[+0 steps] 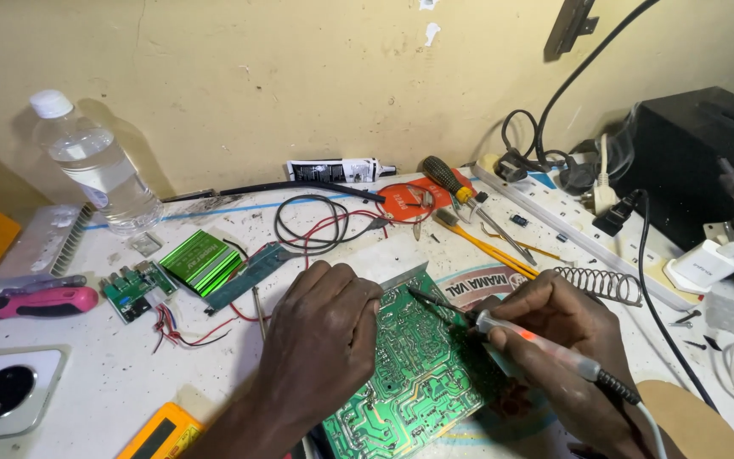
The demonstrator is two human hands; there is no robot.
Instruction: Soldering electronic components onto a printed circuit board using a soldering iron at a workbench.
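On bench, one circuit board [414,374], one soldering iron [520,340]

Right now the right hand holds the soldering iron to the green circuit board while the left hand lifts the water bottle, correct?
Not quite. In the head view the left hand rests on the green circuit board, steadying it; the water bottle stands untouched by the wall. The right hand does hold the soldering iron to the board.

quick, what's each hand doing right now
Left hand: lying palm-down on the green circuit board, pressing it to the table, not gripping.
Right hand: closed around a soldering iron, tip on the board.
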